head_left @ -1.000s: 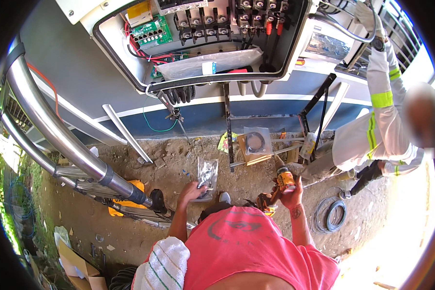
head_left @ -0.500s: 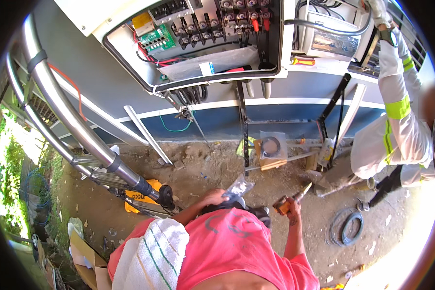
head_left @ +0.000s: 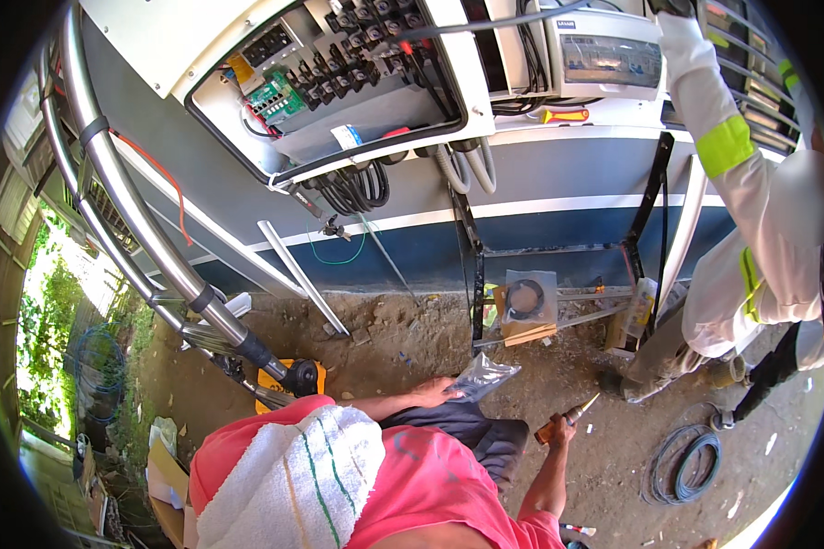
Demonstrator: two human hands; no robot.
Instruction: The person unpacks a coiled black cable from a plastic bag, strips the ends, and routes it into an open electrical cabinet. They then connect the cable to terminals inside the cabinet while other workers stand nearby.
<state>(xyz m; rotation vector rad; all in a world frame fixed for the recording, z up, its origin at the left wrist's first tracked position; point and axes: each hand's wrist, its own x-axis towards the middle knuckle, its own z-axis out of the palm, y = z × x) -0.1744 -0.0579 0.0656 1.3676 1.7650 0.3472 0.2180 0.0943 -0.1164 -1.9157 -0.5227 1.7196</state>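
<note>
Left hand [head_left: 433, 393] pinches crinkled clear plastic bag [head_left: 482, 375]; right hand [head_left: 558, 428] fisted round orange-handled screwdriver [head_left: 565, 421]. Keep bag mouth upright over dirt ground [head_left: 384, 339].

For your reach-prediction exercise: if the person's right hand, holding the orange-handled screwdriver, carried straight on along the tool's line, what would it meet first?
Probably the black metal frame, or the wooden strip at its foot. The right hand aims the orange-handled screwdriver up and right over bare dirt; depth is unclear.

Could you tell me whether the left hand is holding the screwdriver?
No, the left hand grips a clear plastic bag; the right hand holds the screwdriver.
</note>
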